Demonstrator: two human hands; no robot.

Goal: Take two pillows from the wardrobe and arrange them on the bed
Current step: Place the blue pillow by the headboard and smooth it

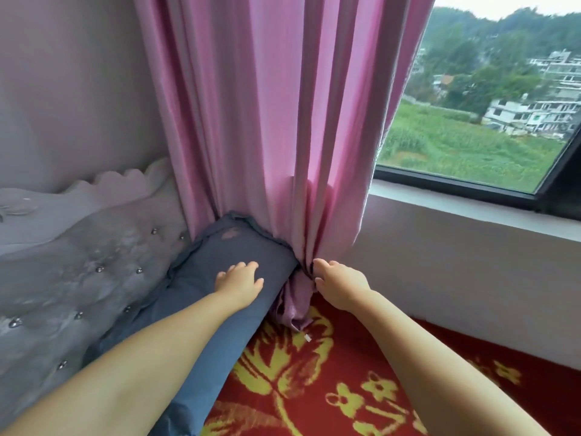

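Note:
A blue-grey pillow (201, 297) lies along the padded headboard at the head of the bed, its far end tucked against the pink curtain. My left hand (240, 280) rests flat on top of the pillow with fingers spread. My right hand (341, 286) reaches to the curtain's lower folds (301, 297) at the pillow's far corner; its fingertips are hidden in the fabric. Only one pillow is in view. The red bed cover with yellow flowers (314, 388) spreads below both arms.
A grey tufted headboard (78, 278) with metal studs runs along the left. The pink curtain (267, 105) hangs from the top to the bed. A window (471, 136) and its sill are on the right, above a low wall beside the bed.

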